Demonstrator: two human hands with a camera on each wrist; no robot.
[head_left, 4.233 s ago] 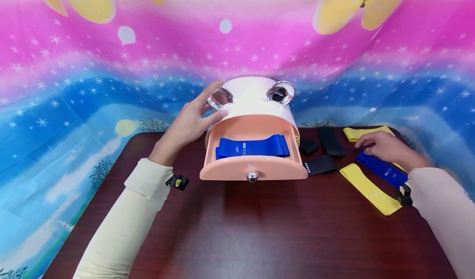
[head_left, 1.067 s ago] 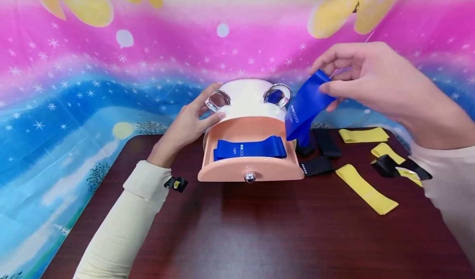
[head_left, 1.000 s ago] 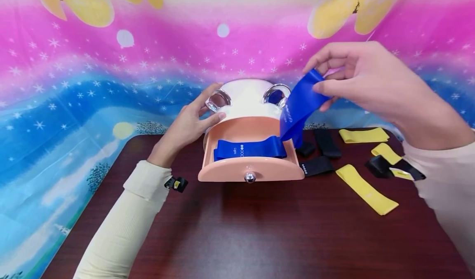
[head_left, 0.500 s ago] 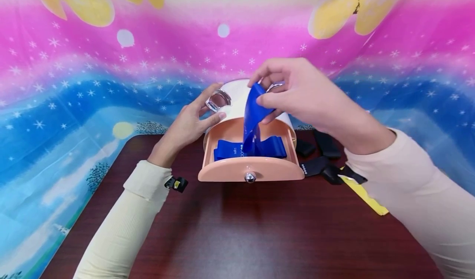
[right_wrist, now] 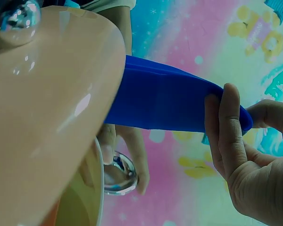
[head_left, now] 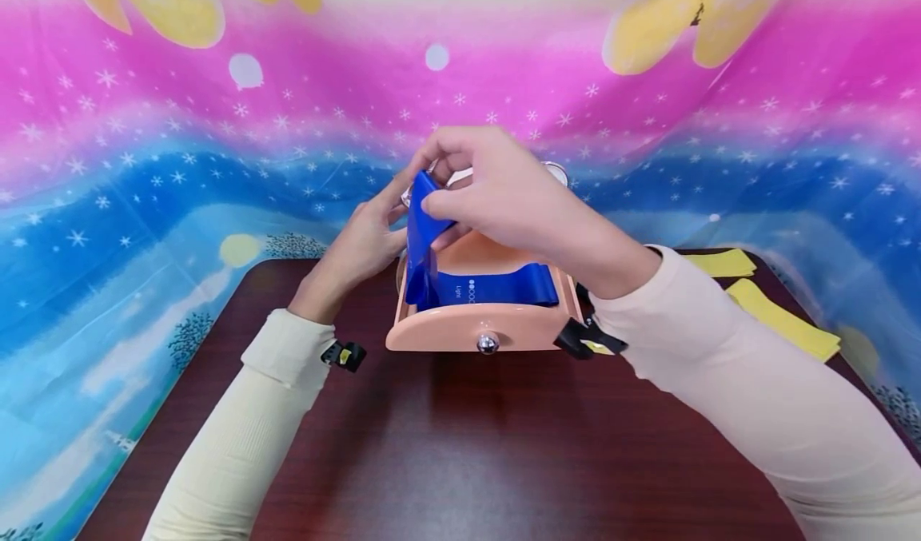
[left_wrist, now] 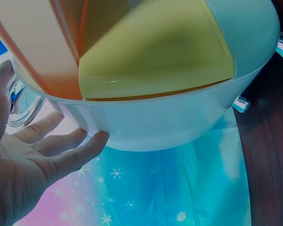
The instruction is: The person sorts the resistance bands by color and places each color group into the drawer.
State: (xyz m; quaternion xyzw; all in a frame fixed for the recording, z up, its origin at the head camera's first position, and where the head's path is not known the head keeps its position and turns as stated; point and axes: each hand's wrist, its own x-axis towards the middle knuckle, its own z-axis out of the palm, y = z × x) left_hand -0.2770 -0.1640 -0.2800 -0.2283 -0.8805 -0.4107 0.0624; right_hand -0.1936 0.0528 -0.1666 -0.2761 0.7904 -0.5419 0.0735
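Note:
My right hand (head_left: 504,189) pinches the top end of a blue resistance band (head_left: 424,241), which hangs down into the left side of a pulled-out peach drawer (head_left: 439,332). Another blue resistance band (head_left: 496,287), printed "Light", lies flat in that drawer. The hanging band overlaps its left end in the head view. My left hand (head_left: 370,233) rests at the left side of the white rounded drawer box (left_wrist: 165,126). In the left wrist view its nearly straight fingers (left_wrist: 75,155) touch the white wall, around a chrome-rimmed ear (left_wrist: 26,106). The right forearm hides part of the box.
Yellow bands (head_left: 787,321) lie on the dark wooden table (head_left: 403,461) at right, partly under the right sleeve. A chrome knob (head_left: 488,343) sticks out from the drawer front. A colourful cloth backdrop (head_left: 316,85) stands close behind the table.
My right hand picked up the blue band from the table at right, lifted it and carried it left over the drawer to its left side. My left hand stayed at the box.

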